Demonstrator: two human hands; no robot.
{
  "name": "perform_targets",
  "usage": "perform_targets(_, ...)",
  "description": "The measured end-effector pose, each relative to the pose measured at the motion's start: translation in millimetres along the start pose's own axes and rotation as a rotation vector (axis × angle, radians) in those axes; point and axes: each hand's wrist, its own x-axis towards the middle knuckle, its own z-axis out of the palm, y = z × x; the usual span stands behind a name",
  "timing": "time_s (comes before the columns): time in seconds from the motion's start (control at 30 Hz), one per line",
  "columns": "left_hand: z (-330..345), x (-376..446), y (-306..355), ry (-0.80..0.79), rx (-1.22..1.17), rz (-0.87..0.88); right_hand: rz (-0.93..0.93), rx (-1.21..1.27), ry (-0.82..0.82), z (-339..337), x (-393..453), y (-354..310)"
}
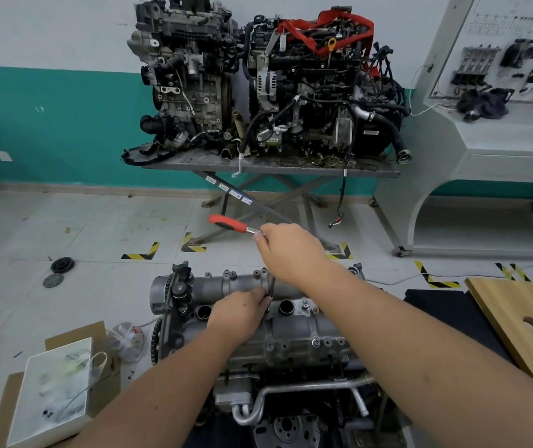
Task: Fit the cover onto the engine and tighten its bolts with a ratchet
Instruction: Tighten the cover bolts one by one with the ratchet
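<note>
A grey aluminium cover [294, 331] lies on top of the engine [278, 376] in front of me, with bolts along its edges. My right hand [291, 252] grips the head end of a ratchet [229, 224] whose red handle points up and left. A dark extension bar [271, 287] runs down from that hand to the cover's middle. My left hand [242, 310] pinches the lower part of this bar with its fingertips, steadying it over a bolt that I cannot see.
Two complete engines [268, 79] stand on a metal table behind. A white box [53, 386] with small parts sits on cardboard at lower left. A wooden board [524, 321] leans at right. Two black pulleys [61, 265] lie on the floor.
</note>
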Motion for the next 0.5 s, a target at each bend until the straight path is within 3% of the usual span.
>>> perform_targets(0.07, 0, 0, 0, 0.004, 0.001, 0.013, 0.159, 0.304, -0.085, -6, 2, -1)
perform_targets(0.17, 1, -1, 0, 0.013, 0.037, 0.035, 0.513, 1.307, -0.274, -6, -3, -5)
perform_targets(0.2, 1, -1, 1, 0.018, 0.056, 0.039, 0.585, 1.598, -0.302, -4, -7, -7)
perform_targets(0.27, 0, -1, 2, 0.011, 0.08, 0.036, 0.627, 1.888, -0.245, 7, -12, -9)
perform_targets(0.37, -5, -3, 3, -0.005, 0.05, 0.024, 0.544, 1.852, -0.024, 25, -14, -21)
perform_targets(0.5, -4, -3, 2, -0.048, 0.083, -0.013, 0.254, 1.194, 0.172, 42, -26, -29)
